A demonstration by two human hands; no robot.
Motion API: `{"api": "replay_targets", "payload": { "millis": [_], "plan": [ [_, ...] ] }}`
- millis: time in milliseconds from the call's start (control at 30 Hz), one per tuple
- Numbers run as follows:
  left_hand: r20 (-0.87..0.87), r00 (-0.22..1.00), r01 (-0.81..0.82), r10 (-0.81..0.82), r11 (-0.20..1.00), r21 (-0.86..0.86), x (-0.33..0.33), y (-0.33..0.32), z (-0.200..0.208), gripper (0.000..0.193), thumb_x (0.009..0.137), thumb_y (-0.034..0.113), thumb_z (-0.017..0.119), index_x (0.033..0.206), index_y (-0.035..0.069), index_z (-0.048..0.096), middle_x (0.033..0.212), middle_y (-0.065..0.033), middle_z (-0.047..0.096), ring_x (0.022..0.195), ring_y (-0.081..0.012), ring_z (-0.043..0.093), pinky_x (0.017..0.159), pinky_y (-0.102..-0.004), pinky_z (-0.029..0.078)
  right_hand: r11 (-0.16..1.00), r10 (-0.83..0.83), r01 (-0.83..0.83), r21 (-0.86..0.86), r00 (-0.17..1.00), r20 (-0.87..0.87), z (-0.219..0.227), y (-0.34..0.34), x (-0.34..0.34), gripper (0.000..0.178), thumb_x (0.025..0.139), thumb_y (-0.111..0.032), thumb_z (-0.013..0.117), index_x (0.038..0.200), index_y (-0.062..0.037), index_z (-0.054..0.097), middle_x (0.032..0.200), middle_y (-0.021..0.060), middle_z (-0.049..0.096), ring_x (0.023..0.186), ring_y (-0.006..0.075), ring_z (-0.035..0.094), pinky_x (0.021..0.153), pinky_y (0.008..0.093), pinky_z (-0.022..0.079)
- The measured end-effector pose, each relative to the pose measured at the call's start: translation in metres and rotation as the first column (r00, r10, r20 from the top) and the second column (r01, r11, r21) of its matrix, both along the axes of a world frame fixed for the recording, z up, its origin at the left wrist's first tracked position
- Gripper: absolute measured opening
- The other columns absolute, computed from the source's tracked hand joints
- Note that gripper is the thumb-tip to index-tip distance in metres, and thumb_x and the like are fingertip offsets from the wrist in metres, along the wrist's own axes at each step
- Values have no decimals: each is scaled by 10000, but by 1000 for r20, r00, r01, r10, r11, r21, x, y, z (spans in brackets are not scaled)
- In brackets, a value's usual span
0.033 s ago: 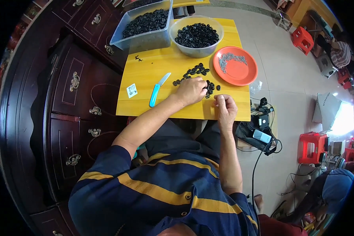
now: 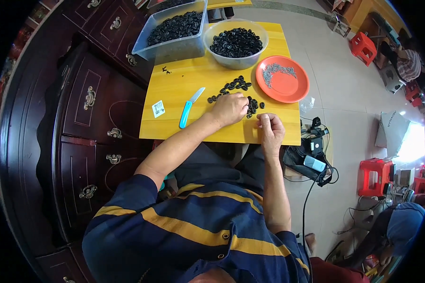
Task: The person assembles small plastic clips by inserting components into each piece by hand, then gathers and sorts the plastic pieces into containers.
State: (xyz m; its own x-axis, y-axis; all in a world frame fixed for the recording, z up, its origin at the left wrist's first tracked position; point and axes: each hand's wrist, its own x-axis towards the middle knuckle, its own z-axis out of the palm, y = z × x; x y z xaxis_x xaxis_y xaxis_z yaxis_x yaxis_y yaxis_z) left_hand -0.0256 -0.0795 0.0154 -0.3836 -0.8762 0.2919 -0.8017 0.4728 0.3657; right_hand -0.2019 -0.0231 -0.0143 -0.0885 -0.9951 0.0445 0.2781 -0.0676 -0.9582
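My left hand (image 2: 230, 109) is closed, its fingers curled down at a scatter of small black oval pieces (image 2: 253, 105) with openings through them. Its fingertips are partly hidden, so whatever they grip does not show. Close by on the right, my right hand (image 2: 272, 127) holds thumb and fingers together near the table's front edge. Anything in that pinch is too small to make out. More black oval pieces (image 2: 236, 84) lie beyond my left hand. A knife with a turquoise handle (image 2: 185, 114) rests left of it, blade pointing away from me.
On the yellow table (image 2: 167, 99), a red plate (image 2: 288, 92) carries small grey metal-looking pieces. A round clear tub (image 2: 236, 62) and a rectangular clear bin (image 2: 177, 51) hold many black pieces. A white label (image 2: 158, 109) lies leftward. Dark cabinets (image 2: 99, 94) flank the left; a cabled bag (image 2: 300, 162) sits right.
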Motion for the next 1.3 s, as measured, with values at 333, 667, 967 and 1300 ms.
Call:
{"api": "replay_targets", "payload": {
  "millis": [333, 667, 967, 1300],
  "plan": [
    [-269, 963, -40, 33, 999, -20, 8, -11, 3, 96, 843, 125, 615, 860, 52, 675, 804, -129, 661, 721, -283, 658, 650, -372, 530, 1000, -5, 5, 5, 1000, -4, 3, -2, 2, 179, 989, -176, 603, 932, -14, 653, 865, 14, 656, 743, 68, 567, 696, 215, 469],
    [-668, 681, 232, 300, 777, 585, 7, 14, 35, 120, 931, 110, 612, 954, 27, 696, 740, 28, 628, 614, -35, 535, 548, -210, 442, 1000, 4, -3, 13, 1000, -30, 19, -4, 19, 99, 958, -107, 638, 992, -14, 643, 850, -11, 639, 750, 53, 562, 694, 210, 473],
    [-630, 759, 205, 163, 858, 470, 7, 30, 29, 109, 913, 45, 612, 989, 9, 681, 847, 3, 658, 784, -68, 610, 720, -240, 513, 994, 92, -81, 77, 986, -141, 17, 1, 21, 142, 951, -147, 644, 949, -5, 650, 794, -8, 639, 721, 62, 578, 674, 221, 479],
    [-464, 865, 56, 192, 881, 470, 27, 53, 14, 72, 882, 65, 644, 904, 2, 670, 777, -87, 698, 658, -152, 653, 648, -285, 523, 987, 89, -76, 142, 992, -92, 13, 2, -1, 181, 994, -184, 576, 908, -25, 594, 799, 8, 630, 663, 65, 555, 617, 215, 447]
  ]
}}
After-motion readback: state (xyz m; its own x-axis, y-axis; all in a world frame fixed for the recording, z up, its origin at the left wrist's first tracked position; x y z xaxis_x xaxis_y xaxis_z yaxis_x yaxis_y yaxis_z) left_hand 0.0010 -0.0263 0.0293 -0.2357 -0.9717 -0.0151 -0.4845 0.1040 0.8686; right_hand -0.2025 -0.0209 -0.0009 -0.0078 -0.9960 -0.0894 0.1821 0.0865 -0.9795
